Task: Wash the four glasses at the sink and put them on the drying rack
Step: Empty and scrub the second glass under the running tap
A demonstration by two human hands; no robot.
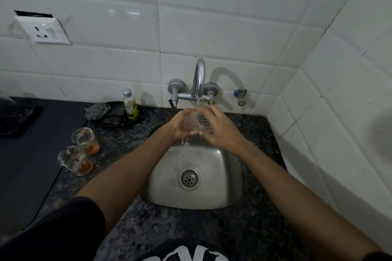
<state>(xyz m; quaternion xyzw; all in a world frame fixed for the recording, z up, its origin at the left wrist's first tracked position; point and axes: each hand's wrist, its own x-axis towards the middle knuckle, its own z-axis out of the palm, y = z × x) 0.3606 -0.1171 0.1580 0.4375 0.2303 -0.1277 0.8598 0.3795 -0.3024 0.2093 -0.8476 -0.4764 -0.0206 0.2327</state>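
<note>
Glass (196,122) under the tap (199,78) is largely hidden by both hands. Left hand (180,127) cups its base; right hand (220,128) fingers (206,112) wrap its side.

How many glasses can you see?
3. One glass held in both hands under the tap; two dirty glasses on the counter, left of the sink. A fourth isn't visible.

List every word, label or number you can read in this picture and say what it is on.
No text can be read.
Bottle behind the sink: its label is too blurred to read.
Black garment at the bottom edge: white print, cut off by the frame, unreadable.
Wall socket: no marking shows.
</note>
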